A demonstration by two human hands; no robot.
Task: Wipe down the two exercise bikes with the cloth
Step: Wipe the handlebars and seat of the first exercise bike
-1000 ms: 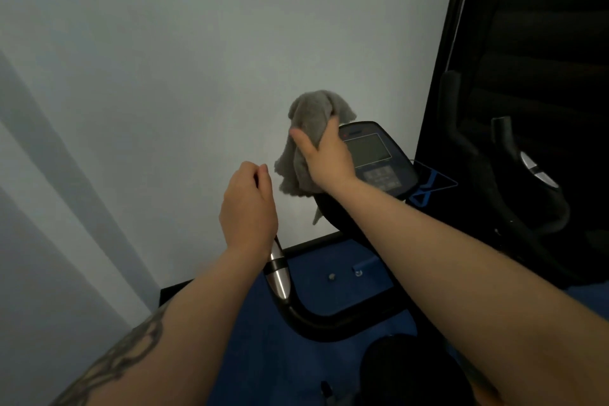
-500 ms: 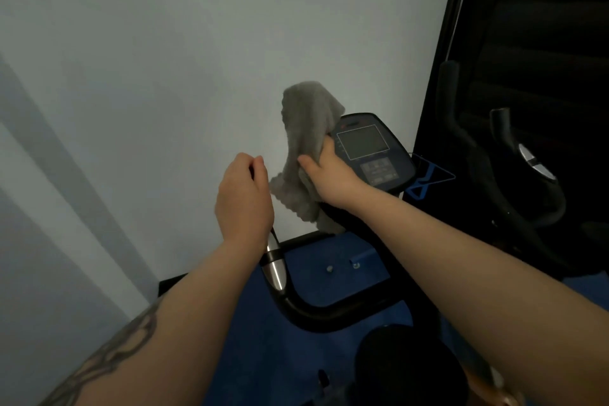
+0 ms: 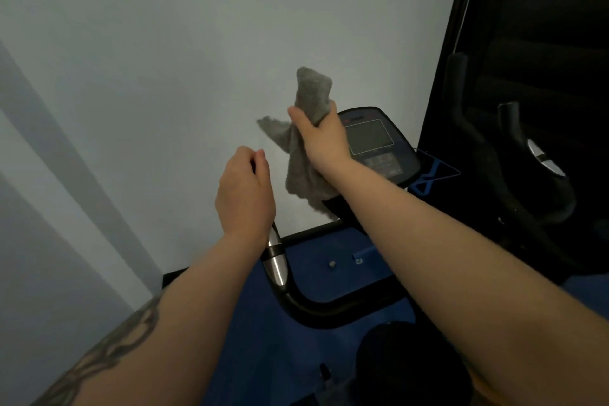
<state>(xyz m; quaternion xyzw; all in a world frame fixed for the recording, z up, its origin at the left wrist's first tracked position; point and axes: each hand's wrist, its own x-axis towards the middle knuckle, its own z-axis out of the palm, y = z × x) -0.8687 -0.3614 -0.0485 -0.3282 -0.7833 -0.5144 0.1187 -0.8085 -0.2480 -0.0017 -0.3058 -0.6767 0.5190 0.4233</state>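
Fingers of the right hand [image 3: 324, 138] clench a crumpled grey terry cloth [image 3: 304, 145], bunched so that one end sticks up above the fist and the rest hangs below it, against the left edge of the near exercise bike's dark console with its grey screen [image 3: 375, 142]. The left hand [image 3: 245, 194] curls round the top of the bike's left handlebar, black with a silver metal sleeve [image 3: 276, 260] showing below the wrist. Behind stands a pale grey wall [image 3: 164, 76]. To the right, well apart, the second exercise bike's black curved handlebars [image 3: 514, 181] stand in deep shadow over blue flooring [image 3: 333, 277].
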